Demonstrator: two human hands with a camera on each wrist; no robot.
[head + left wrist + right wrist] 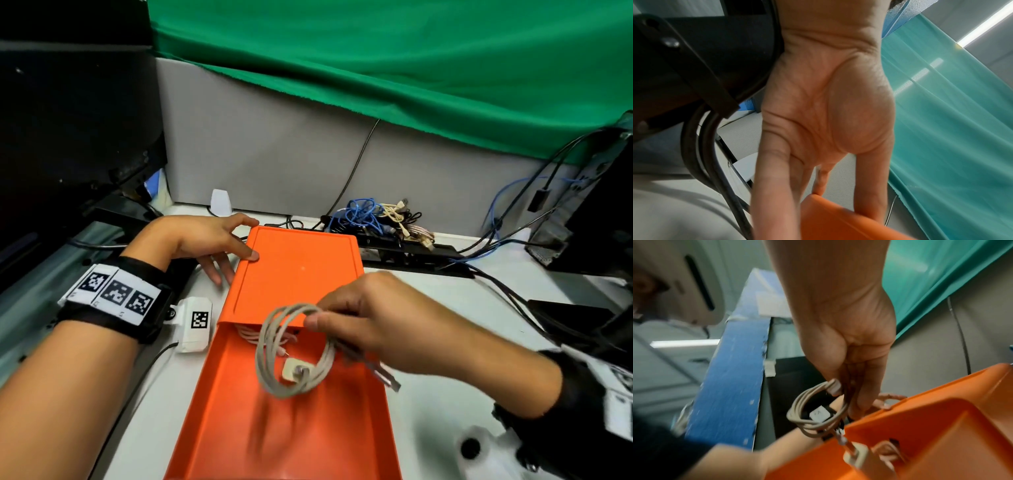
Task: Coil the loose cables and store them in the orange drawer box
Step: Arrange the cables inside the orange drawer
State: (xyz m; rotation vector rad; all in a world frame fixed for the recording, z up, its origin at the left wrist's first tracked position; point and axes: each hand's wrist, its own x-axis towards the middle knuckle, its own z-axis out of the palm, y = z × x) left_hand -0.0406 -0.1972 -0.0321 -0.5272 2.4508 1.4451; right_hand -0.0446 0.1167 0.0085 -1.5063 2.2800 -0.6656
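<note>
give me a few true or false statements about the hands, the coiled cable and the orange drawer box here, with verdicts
1. The right hand holds a coiled white cable above the open drawer. True.
2. The left hand grips a blue cable. False: it rests on the far left corner of the orange drawer box and holds no cable.
3. The drawer is pushed fully shut. False: it is pulled out toward the person.
4. A tangle of cables, some of them blue, lies on the desk behind the box. True.
5. The drawer holds nothing yet. False: another pale cable already lies at its back, under the box's edge.
</note>
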